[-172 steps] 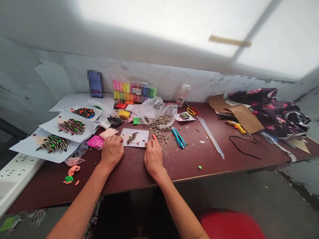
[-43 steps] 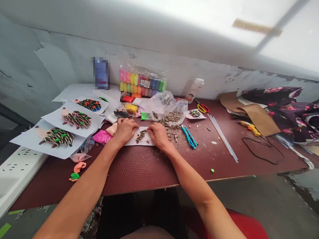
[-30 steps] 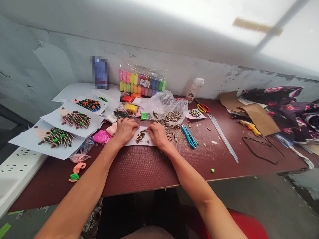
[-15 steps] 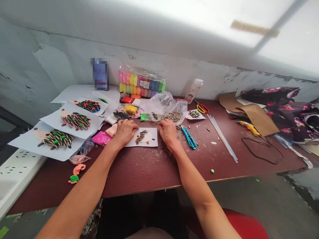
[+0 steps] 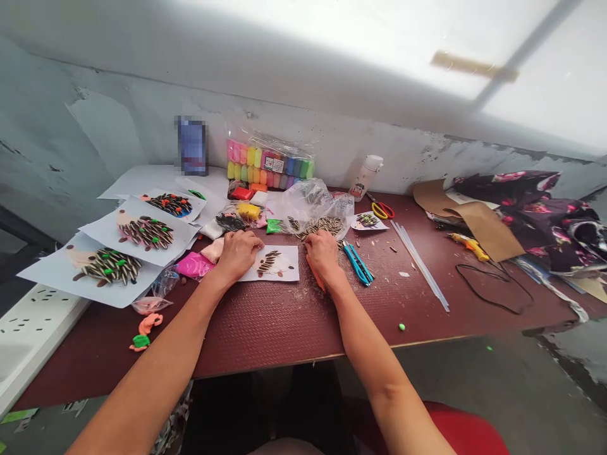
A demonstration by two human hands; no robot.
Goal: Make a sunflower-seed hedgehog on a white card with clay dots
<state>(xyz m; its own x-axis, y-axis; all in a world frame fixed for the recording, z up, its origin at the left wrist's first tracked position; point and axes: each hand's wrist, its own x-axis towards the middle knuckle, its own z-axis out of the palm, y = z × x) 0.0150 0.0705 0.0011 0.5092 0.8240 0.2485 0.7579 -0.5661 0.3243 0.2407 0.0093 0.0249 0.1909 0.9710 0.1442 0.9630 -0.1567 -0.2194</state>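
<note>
A small white card (image 5: 290, 273) lies on the table, with a pale hedgehog shape bearing rows of striped sunflower seeds (image 5: 269, 262). My left hand (image 5: 238, 254) covers the card's left edge, fingers curled and pressed down on it. To the card's right, my right hand (image 5: 323, 256) has its fingers drawn together at the near edge of a heap of sunflower seeds (image 5: 329, 224). What those fingertips hold, if anything, is hidden. An orange strip-like thing (image 5: 315, 275) shows beside and partly under my right hand. A clear plastic bag (image 5: 308, 197) lies behind the heap.
Seed-covered hedgehog sheets (image 5: 156, 237) are stacked at left. Teal pliers-like cutters (image 5: 358, 264), scissors (image 5: 382, 208), glue sticks (image 5: 420, 265) and a glue gun (image 5: 469, 246) lie at right. A bottle (image 5: 366, 178) and a coloured clay pack (image 5: 270, 165) stand behind.
My right hand has shifted from beside the card's upper right corner slightly right, to the seed heap, uncovering more of the orange strip. My left hand stays on the card.
</note>
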